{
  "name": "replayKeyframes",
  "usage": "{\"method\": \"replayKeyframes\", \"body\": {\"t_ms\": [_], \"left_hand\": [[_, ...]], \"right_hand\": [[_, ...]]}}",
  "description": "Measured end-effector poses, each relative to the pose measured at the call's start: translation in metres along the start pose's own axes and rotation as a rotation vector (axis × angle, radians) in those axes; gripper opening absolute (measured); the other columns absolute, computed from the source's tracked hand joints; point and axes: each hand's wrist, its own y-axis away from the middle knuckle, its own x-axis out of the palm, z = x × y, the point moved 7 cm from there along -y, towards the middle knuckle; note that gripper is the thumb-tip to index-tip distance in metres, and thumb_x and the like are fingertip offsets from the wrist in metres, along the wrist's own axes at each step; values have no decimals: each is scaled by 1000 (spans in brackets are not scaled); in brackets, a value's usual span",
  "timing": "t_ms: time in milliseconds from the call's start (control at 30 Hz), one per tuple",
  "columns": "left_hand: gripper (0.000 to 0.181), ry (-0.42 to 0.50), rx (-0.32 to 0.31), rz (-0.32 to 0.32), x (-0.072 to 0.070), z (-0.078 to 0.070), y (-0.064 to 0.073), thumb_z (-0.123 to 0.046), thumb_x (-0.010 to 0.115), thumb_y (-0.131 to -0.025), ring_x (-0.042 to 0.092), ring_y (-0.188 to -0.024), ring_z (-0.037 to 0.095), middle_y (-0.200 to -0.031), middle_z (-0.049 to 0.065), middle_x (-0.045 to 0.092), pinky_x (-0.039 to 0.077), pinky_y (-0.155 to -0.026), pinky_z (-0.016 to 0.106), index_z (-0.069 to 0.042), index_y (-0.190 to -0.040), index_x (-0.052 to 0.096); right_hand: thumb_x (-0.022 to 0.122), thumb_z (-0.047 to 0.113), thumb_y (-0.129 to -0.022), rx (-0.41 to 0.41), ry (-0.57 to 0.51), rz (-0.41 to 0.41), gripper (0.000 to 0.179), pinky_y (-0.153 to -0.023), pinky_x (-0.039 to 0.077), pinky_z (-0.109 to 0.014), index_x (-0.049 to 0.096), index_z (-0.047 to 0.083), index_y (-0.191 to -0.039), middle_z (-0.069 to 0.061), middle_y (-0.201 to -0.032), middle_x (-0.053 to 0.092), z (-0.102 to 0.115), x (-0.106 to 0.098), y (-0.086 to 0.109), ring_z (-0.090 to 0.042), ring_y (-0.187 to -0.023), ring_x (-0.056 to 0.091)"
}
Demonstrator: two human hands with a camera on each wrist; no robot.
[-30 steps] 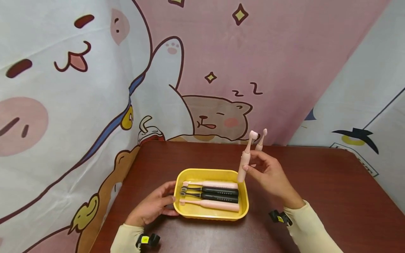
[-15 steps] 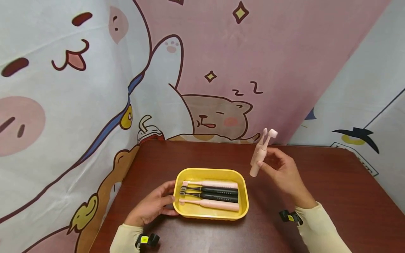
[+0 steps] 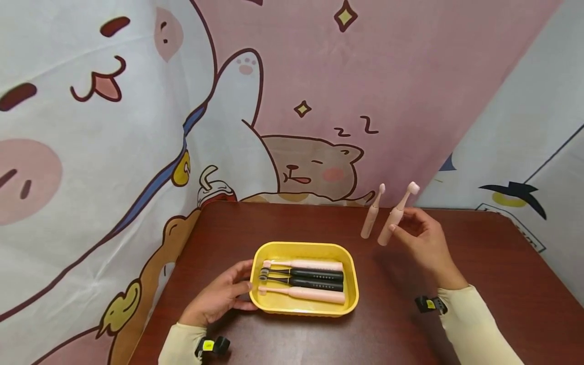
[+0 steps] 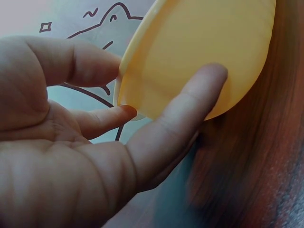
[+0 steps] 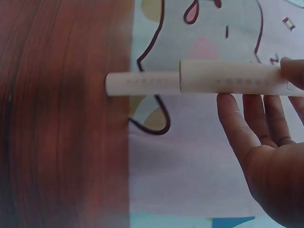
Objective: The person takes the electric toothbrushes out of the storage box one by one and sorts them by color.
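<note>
My left hand [image 3: 219, 296] rests against the left end of a yellow plastic tray [image 3: 301, 310], fingers spread along its outer wall [image 4: 223, 42]. Inside lie two black electric toothbrushes [image 3: 317, 285] between two pink ones, a rear toothbrush [image 3: 317, 265] and a front toothbrush [image 3: 317, 295], heads to the left. My right hand [image 3: 424, 248] pinches another pink electric toothbrush [image 3: 391, 225] by its handle, nearly upright, head up. Left of it, a further pink electric toothbrush [image 3: 370, 222] stands upright on the table. In the right wrist view the held handle [image 5: 228, 76] partly overlaps the standing one [image 5: 137, 84].
The dark reddish-brown tabletop [image 3: 292, 339] reaches back to a cartoon-printed cloth [image 3: 315, 167]. More of that cloth runs along the left side. Each wrist wears a black strap device, a left one [image 3: 213, 346] and a right one [image 3: 431, 304].
My right hand has carried the pink toothbrush rightward from the tray's right end, passing in front of the standing toothbrush to its right side. My left hand and the tray stay put.
</note>
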Motion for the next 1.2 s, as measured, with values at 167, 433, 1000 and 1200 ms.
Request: {"method": "replayKeyframes", "body": {"t_ms": [167, 433, 1000, 1200], "left_hand": [[63, 12, 0, 2, 0, 0, 0, -4, 51, -99, 57, -121, 41, -157, 25, 24, 58, -84, 55, -7, -155, 22], [64, 15, -9, 2, 0, 2, -2, -5, 53, -98, 59, -119, 40, -155, 25, 27, 58, -83, 55, -7, -155, 23], [65, 34, -10, 15, 1, 0, -1, -3, 52, -98, 59, -119, 42, -156, 25, 25, 58, -84, 55, -5, -155, 21], [63, 29, -12, 19, 1, -2, 0, -4, 51, -99, 58, -119, 43, -156, 24, 25, 57, -85, 56, -5, -155, 21]], "right_hand": [[74, 6, -87, 30, -2, -36, 36, -73, 53, -12, 62, 1, -121, -19, -102, 65, -1, -1, -6, -11, -91, 66], [75, 3, -85, 45, 25, -66, 34, -71, 51, -13, 63, -2, -117, -20, -98, 64, -22, 2, -15, -11, -86, 64], [77, 14, -86, 91, 75, -63, 39, -74, 49, -9, 59, 5, -120, -10, -104, 64, -96, 20, -34, -4, -89, 61], [77, 11, -86, 95, 68, -63, 37, -74, 49, -8, 59, 4, -118, -13, -104, 63, -94, 24, -35, -5, -88, 61]]}}
